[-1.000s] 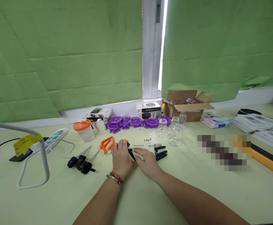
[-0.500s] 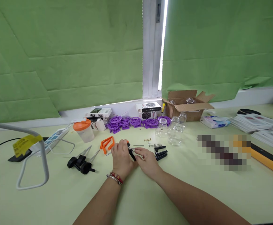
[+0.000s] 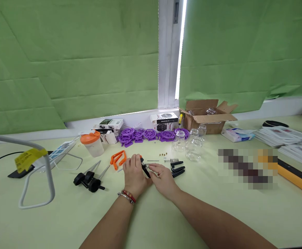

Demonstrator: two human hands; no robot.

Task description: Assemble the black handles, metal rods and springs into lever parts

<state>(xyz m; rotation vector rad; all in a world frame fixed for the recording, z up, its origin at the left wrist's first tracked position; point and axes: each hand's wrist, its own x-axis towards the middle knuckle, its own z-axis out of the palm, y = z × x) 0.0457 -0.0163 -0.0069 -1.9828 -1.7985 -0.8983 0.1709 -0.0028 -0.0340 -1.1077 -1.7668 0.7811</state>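
Observation:
My left hand (image 3: 134, 174) is closed around a black-and-orange handle (image 3: 145, 169), mostly hidden behind the fingers. My right hand (image 3: 162, 178) meets it from the right, thumb and fingers pinched at its side around a small shiny piece that I cannot make out. Beyond the hands lie a thin metal pin (image 3: 153, 160), several small brass nuts (image 3: 163, 154) and springs (image 3: 171, 160). Black plastic levers (image 3: 178, 170) rest just right of my right hand. Left of my left hand are orange handle frames (image 3: 118, 159).
Black-capped metal rods (image 3: 91, 181) and an orange-lidded cup (image 3: 91, 143) stand left. Purple plastic discs (image 3: 149, 134) line the back, with glass jars (image 3: 193, 152) and a cardboard box (image 3: 205, 119) right of them. A white wire stand (image 3: 49, 176) rises at the near left.
Both hands stay in nearly the same place around the handle. The view has shifted very slightly.

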